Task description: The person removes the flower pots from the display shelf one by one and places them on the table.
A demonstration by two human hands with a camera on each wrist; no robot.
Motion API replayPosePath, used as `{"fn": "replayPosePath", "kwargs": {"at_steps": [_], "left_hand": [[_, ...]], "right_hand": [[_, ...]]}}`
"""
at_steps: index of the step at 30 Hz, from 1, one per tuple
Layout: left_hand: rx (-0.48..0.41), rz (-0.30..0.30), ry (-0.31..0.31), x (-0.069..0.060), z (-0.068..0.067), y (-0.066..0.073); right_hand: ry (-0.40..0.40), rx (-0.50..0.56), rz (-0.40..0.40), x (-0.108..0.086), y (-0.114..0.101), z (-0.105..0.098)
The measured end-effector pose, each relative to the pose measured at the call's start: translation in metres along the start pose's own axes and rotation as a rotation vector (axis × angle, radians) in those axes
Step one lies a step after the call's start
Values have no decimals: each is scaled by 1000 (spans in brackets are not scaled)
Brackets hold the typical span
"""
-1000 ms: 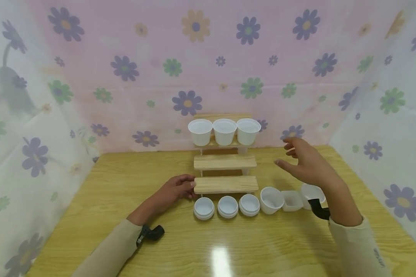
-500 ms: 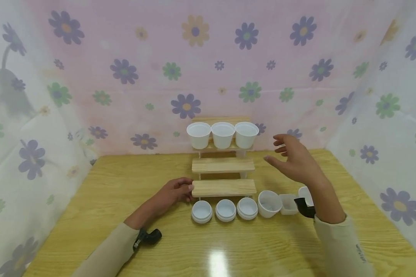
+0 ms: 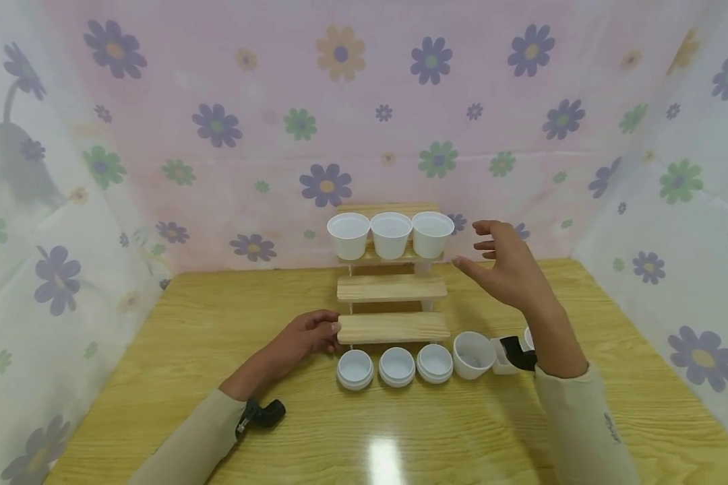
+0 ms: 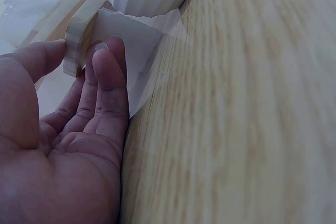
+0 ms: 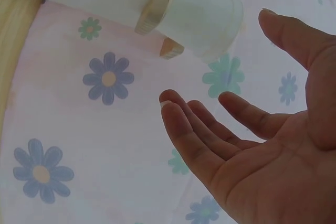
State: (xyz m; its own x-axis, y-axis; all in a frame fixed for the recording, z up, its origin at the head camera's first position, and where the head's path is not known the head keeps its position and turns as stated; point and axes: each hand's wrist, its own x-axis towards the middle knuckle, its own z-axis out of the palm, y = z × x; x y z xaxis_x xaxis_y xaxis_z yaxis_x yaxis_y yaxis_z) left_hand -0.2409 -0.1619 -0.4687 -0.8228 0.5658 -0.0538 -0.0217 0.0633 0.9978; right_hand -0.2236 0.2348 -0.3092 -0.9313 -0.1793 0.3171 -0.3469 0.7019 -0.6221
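A stepped stand with wooden shelves (image 3: 393,328) and clear supports is at the centre of the table. My left hand (image 3: 306,340) grips the left end of its lowest shelf; in the left wrist view the thumb (image 4: 44,59) presses the board's end and the fingers are curled beneath it. Three white pots (image 3: 391,237) stand side by side on an upper shelf. To their right my right hand (image 3: 506,266) is in the air, fingers spread and holding nothing. The right wrist view shows its fingertips apart from the nearest pot (image 5: 202,17).
Along the stand's front, three small white pots (image 3: 397,367) stand in a row on the table (image 3: 315,431). Right of them are a larger round pot (image 3: 474,355) and a squarish one (image 3: 502,364). Another is mostly hidden behind my right wrist. A flowered cloth (image 3: 249,155) hangs behind.
My right hand has moved left and slightly up, toward the rightmost upper pot. My left hand stays at the shelf end. The pots have not moved.
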Motion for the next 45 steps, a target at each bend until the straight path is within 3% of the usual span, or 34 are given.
{"fn": "replayPosePath", "kwargs": {"at_steps": [11,23,28,33,45], "left_hand": [[13,22,-1,10,0,2],[15,18,-8,0,-2,-3],[13,29,-25,3,-2,-4],[23,33,-17,7,0,-3],[8,15,-19,1,-1,-2]], "right_hand": [[70,69,-30,15,-3,4],[86,159,-24,22,-2,24],[105,164,-13,29,-5,26],[150,194,-49,35,-6,33],[174,214,-81,39,-3,53]]}}
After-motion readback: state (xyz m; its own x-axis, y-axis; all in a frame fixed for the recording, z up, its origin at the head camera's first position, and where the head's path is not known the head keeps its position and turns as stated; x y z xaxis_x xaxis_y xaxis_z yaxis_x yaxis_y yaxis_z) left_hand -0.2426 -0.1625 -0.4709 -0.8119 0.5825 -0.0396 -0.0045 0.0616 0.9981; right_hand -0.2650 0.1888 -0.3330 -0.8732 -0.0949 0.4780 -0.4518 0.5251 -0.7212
